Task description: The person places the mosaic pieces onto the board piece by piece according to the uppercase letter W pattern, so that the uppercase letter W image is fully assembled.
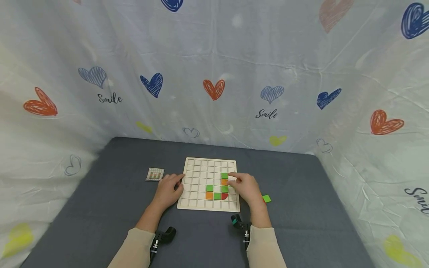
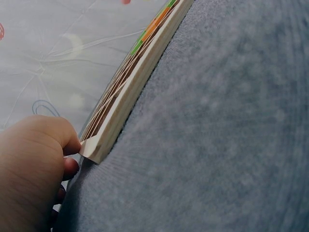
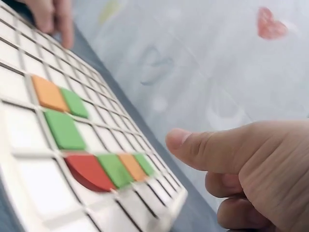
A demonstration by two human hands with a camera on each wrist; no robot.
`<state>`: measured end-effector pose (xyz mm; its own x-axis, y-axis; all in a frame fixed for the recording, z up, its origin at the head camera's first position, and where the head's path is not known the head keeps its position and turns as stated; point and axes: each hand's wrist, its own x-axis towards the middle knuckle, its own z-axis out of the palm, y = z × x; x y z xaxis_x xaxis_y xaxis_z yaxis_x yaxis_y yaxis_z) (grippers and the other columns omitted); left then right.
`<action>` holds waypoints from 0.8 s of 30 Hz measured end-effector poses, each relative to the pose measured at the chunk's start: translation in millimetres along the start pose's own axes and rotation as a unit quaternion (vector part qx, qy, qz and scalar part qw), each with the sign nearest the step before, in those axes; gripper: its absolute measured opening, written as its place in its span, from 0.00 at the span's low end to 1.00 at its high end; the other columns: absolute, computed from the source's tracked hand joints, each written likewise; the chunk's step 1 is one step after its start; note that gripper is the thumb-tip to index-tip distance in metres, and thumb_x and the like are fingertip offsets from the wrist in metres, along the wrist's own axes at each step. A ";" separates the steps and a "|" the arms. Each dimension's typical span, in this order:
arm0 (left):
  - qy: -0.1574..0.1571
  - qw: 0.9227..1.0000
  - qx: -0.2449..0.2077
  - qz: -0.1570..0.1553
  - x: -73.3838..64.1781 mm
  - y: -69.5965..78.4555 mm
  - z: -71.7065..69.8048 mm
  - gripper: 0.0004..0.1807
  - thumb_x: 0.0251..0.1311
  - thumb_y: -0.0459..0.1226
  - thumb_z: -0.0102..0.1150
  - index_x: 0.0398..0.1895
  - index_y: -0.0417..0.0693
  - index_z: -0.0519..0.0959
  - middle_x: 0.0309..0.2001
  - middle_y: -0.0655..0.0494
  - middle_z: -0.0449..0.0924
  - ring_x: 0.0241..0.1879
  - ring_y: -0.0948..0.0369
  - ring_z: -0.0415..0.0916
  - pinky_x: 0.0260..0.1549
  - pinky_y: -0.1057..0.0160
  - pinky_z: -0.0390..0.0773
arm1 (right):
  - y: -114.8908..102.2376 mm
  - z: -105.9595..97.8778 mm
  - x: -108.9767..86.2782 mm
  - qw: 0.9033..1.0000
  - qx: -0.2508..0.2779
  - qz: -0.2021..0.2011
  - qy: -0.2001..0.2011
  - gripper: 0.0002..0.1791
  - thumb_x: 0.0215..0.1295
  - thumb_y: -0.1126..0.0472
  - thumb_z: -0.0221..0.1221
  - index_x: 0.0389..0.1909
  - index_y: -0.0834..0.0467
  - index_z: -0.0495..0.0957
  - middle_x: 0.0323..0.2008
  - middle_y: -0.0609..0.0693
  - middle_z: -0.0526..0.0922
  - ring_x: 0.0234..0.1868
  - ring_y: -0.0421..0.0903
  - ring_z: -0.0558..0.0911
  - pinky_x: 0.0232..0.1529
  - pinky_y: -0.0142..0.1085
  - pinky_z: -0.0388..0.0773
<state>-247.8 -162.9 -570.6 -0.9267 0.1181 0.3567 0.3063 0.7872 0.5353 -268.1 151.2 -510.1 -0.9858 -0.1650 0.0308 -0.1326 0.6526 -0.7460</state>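
A pale wooden grid board [image 1: 196, 160] lies on the dark table. Several tiles sit in its cells: a top green tile [image 1: 224, 175], an orange tile [image 1: 224, 182] below it, a red rounded tile [image 1: 224, 196] lower in that column, and green and orange ones to its left. At the board's left edge my left hand [image 1: 166, 190] touches the rim with a fingertip; the left wrist view has that finger at a corner. My right hand [image 1: 246, 186] hovers over the right side, index fingertip right at the top green tile. In the right wrist view its thumb [image 3: 203, 147] stretches out, nothing visible against it.
Left of the board lies a small card [image 1: 155, 174] printed with a grid pattern. A loose green tile [image 1: 266, 198], with a bit of red beside it, is partly behind my right wrist. A white curtain [image 1: 214, 123] with printed hearts borders the dark table [image 1: 295, 208].
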 end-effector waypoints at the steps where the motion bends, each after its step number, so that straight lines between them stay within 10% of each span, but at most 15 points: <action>1: 0.001 1.000 0.000 0.001 0.0 0.1 0.0 0.20 0.66 0.32 0.57 0.60 0.43 0.83 0.26 0.64 0.64 0.27 0.60 0.56 0.35 0.54 0.57 | 2.9 -4.2 -0.7 1.000 0.005 0.004 0.004 0.22 0.67 0.54 0.69 0.60 0.53 0.85 0.13 0.44 0.59 0.14 0.42 0.55 0.17 0.36 0.55; 10: 0.004 1.000 0.002 0.001 -0.5 -1.8 0.9 0.20 0.66 0.32 0.58 0.61 0.42 0.83 0.26 0.64 0.64 0.27 0.61 0.55 0.35 0.54 0.57 | 32.1 -36.1 -6.3 0.996 0.027 0.081 0.029 0.19 0.69 0.55 0.67 0.59 0.54 0.85 0.16 0.48 0.66 0.16 0.45 0.64 0.22 0.38 0.65; 16: 0.007 1.000 -0.002 0.002 -0.8 -0.8 0.8 0.20 0.66 0.32 0.57 0.61 0.43 0.83 0.26 0.64 0.65 0.28 0.62 0.55 0.35 0.54 0.57 | 50.2 -47.8 -12.1 0.994 0.005 0.110 0.015 0.16 0.69 0.57 0.66 0.54 0.57 0.88 0.41 0.55 0.86 0.40 0.50 0.81 0.43 0.45 0.77; 24: 0.001 1.000 -0.006 0.003 -0.4 -2.1 1.5 0.20 0.67 0.32 0.56 0.61 0.43 0.83 0.26 0.64 0.65 0.28 0.61 0.55 0.36 0.54 0.56 | 63.4 -49.6 -14.4 0.987 -0.017 0.158 -0.001 0.15 0.70 0.58 0.64 0.53 0.59 0.88 0.53 0.60 0.84 0.48 0.53 0.82 0.50 0.50 0.77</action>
<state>-248.4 -163.8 -573.0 -0.9247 0.1212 0.3610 0.3138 0.7796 0.5420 -267.5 231.6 -524.8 -0.9784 0.0493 -0.2010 0.1779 0.6967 -0.6949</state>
